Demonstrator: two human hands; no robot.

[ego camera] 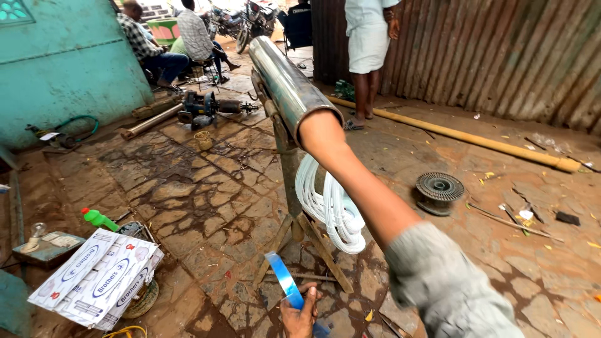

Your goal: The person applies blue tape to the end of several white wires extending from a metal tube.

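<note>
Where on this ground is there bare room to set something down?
Bare paving lies between the stand and the green bottle, and between the stand and the round metal disc. It is crowded at the cardboard boxes, and under the stand, where the white cable coil hangs.

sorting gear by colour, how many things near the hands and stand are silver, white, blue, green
silver: 1, steel tube the right arm goes into
white: 1, cord coil on the stand
blue: 1, strip in the left hand
green: 1, bottle
total: 4
</note>
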